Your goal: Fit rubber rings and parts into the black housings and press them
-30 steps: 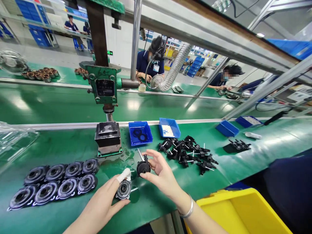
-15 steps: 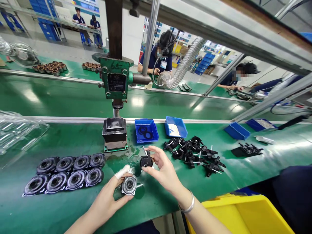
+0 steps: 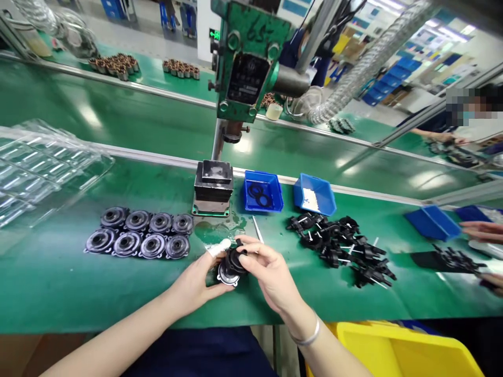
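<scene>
My left hand [image 3: 196, 277], with a white cover on one finger, grips a round silver-and-black part [image 3: 228, 276] by its edge. Over that part my right hand [image 3: 265, 262] holds a black plastic piece [image 3: 236, 259]; the two pieces overlap and seem to touch. Just behind my hands a slim metal tool [image 3: 257, 229] lies on the green table [image 3: 220, 314]. Two rows of round silver-and-black parts [image 3: 153, 245] sit to the left. A pile of black pieces with white pins [image 3: 334, 241] lies to the right.
A green press [image 3: 245, 68] stands over a black block [image 3: 214, 183]. Behind the hands are a blue bin of black rings [image 3: 263, 183] and one of white bits [image 3: 316, 188]. Clear trays [image 3: 47, 167] lie left, a yellow crate [image 3: 401, 351] front right. Another person's hands [image 3: 485, 233] show at the right edge.
The view has shifted. My right hand has brought the black piece over the round part in my left hand. Another person's hands have appeared at the right edge.
</scene>
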The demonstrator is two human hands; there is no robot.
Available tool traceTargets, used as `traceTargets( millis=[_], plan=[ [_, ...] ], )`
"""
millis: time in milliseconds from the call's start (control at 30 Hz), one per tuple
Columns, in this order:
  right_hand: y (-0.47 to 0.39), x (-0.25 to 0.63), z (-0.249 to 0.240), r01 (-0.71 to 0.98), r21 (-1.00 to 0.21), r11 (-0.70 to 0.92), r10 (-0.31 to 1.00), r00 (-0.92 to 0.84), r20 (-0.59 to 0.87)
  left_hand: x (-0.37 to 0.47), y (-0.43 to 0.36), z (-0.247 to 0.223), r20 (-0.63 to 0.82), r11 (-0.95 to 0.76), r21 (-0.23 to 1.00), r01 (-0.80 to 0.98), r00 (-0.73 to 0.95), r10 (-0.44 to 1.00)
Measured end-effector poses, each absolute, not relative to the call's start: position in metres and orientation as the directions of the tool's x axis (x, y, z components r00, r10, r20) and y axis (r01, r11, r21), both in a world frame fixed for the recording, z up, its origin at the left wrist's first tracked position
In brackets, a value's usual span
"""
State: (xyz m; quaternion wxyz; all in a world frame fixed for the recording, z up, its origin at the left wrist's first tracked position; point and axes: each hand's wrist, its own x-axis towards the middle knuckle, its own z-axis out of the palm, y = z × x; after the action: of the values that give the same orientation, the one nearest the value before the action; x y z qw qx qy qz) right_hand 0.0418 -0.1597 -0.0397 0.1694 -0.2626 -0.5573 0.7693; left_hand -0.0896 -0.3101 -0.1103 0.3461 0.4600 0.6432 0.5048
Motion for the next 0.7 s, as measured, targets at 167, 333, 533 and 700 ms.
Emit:
traceTargets(
  millis=[167, 333, 533, 700],
  plan=[
    [-0.163, 0.045, -0.04, 0.049, -0.998, 0.031, 0.541, -0.841, -0.024, -0.089, -0.312, -0.115, 0.031, 0.075, 0.951, 0.301, -0.33, 0.944],
    [-0.167, 0.054, -0.04, 0.104, -0.911, 0.4, 0.471, -0.876, 0.107, -0.089, -0.313, -0.114, 0.088, 0.043, 0.923, 0.382, -0.319, 0.944],
    [-0.172, 0.058, -0.058, 0.15, -0.923, 0.353, 0.528, -0.847, 0.064, -0.092, -0.311, -0.109, 0.197, -0.056, 0.887, 0.459, -0.266, 0.944],
    [-0.178, 0.057, -0.061, 0.146, -0.911, 0.387, 0.561, -0.821, 0.106, -0.094, -0.31, -0.105, 0.26, -0.131, 0.881, 0.455, -0.232, 0.937]
  ],
)
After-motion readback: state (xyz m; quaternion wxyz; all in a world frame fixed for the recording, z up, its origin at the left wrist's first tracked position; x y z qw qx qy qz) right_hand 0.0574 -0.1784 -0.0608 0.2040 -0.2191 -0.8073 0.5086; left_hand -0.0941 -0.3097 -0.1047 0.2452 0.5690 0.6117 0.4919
